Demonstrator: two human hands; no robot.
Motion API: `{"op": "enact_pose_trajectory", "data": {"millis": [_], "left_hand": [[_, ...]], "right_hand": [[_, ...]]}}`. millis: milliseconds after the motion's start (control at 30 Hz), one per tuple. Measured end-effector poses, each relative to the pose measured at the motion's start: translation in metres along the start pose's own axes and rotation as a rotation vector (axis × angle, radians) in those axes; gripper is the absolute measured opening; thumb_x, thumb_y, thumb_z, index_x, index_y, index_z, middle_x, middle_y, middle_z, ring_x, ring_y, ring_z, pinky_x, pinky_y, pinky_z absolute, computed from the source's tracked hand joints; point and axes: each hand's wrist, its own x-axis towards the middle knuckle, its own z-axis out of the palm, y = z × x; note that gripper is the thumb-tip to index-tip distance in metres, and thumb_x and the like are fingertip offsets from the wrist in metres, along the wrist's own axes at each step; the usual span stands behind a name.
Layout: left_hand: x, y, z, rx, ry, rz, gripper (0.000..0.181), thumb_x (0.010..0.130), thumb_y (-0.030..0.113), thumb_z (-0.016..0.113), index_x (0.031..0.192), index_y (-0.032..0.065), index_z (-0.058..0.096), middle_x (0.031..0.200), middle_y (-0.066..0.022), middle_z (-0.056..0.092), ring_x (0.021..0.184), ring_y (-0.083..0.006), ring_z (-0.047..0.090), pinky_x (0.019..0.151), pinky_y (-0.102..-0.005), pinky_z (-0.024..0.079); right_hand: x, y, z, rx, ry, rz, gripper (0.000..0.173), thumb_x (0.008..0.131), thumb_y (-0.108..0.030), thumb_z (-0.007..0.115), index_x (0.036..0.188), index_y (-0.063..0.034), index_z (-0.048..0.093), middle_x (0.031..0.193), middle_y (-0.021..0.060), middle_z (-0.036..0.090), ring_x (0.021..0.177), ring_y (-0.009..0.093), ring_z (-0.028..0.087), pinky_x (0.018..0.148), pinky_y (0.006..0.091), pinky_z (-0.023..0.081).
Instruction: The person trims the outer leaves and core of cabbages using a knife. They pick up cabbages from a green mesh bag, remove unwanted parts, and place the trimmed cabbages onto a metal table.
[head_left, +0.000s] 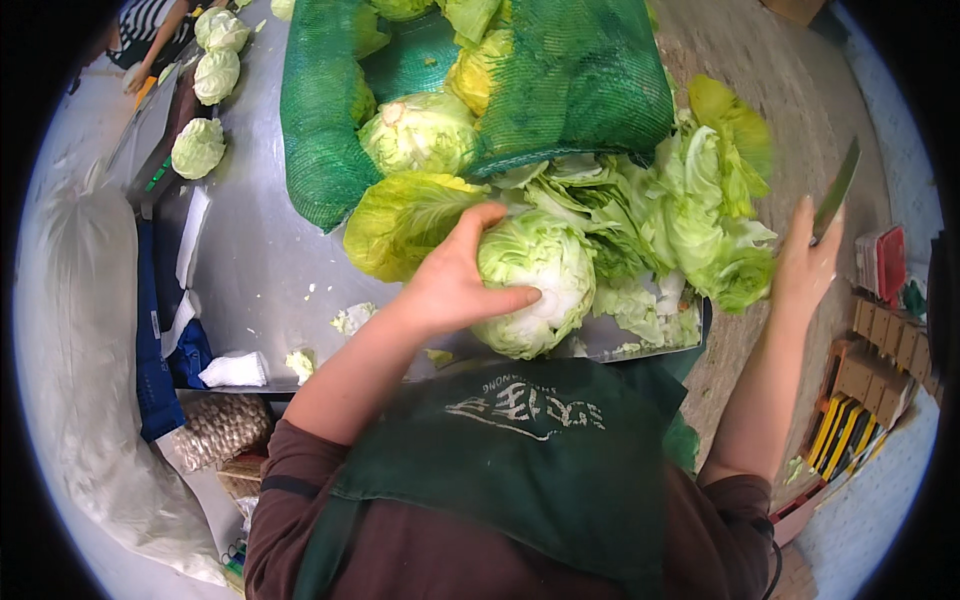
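My left hand (461, 274) grips a pale green head of cabbage (536, 300) from its left side, thumb lying near the white stem end. The head rests at the front edge of a metal worktable (251, 247). Off to the right, past the table's edge, my right hand (806, 259) holds a knife (838, 187) with its blade pointing up and away. Loose outer leaves (697, 217) are heaped between the cabbage and my right hand. A large yellow-green leaf (405, 225) lies behind my left hand. Behind it, an opened green mesh sack (577, 82) holds several cabbages, one (420, 135) at its mouth.
Trimmed cabbages (199, 148) stand along the table's far left side. A large translucent plastic bag (82, 337) is at the left, with a folded white cloth (234, 370) at the near left corner. Another person's arm (161, 45) shows at top left. Crates (889, 262) stand right.
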Motion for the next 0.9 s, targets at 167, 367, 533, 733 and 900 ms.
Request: {"op": "enact_pose_trajectory", "data": {"millis": [167, 367, 533, 733, 900], "left_hand": [[-0.006, -0.022, 0.016, -0.146, 0.086, 0.022, 0.093, 0.071, 0.033, 0.082, 0.145, 0.0018, 0.034, 0.136, -0.0232, 0.046, 0.126, -0.0327, 0.047, 0.106, -0.04, 0.037], [-0.028, -0.028, 0.04, -0.098, 0.254, 0.042, 0.082, 0.08, 0.022, 0.078, 0.145, -0.0001, 0.033, 0.136, -0.0169, 0.048, 0.122, -0.0222, 0.049, 0.103, -0.0353, 0.041], [-0.032, -0.026, 0.053, -0.014, 0.349, 0.164, 0.081, 0.078, 0.027, 0.078, 0.141, -0.0024, 0.036, 0.136, -0.024, 0.039, 0.126, -0.0353, 0.043, 0.106, -0.0418, 0.036], [-0.04, -0.032, 0.063, -0.021, 0.426, 0.193, 0.081, 0.078, 0.026, 0.077, 0.14, -0.002, 0.035, 0.136, -0.0243, 0.037, 0.126, -0.037, 0.04, 0.107, -0.0437, 0.034], [-0.061, -0.056, 0.055, 0.088, 0.402, 0.274, 0.089, 0.076, 0.028, 0.079, 0.143, -0.0008, 0.028, 0.141, -0.0271, 0.031, 0.131, -0.0393, 0.036, 0.11, -0.0458, 0.03]], "right_hand": [[-0.127, -0.054, 0.012, 0.293, -0.708, -0.41, 0.051, 0.085, -0.003, 0.057, 0.135, -0.0104, 0.053, 0.096, 0.0164, 0.062, 0.087, 0.034, 0.062, 0.075, 0.0398, 0.051], [-0.161, -0.067, 0.025, 0.049, -0.828, -0.27, 0.063, 0.089, -0.025, 0.063, 0.144, -0.0061, 0.039, 0.085, 0.0133, 0.063, 0.072, 0.031, 0.063, 0.063, 0.0374, 0.051], [-0.157, -0.065, 0.037, -0.085, -0.851, -0.303, 0.07, 0.091, -0.047, 0.055, 0.146, -0.0089, 0.034, 0.083, 0.0157, 0.066, 0.072, 0.036, 0.064, 0.063, 0.0454, 0.052], [-0.13, -0.054, 0.066, -0.056, -0.891, -0.007, 0.058, 0.095, -0.054, 0.042, 0.145, -0.0251, 0.041, 0.088, 0.0211, 0.068, 0.081, 0.04, 0.066, 0.072, 0.0488, 0.052], [-0.11, -0.046, 0.088, 0.129, -0.921, 0.033, 0.058, 0.095, -0.055, 0.044, 0.145, -0.0262, 0.04, 0.091, 0.0227, 0.068, 0.087, 0.04, 0.066, 0.078, 0.0463, 0.051]]}}
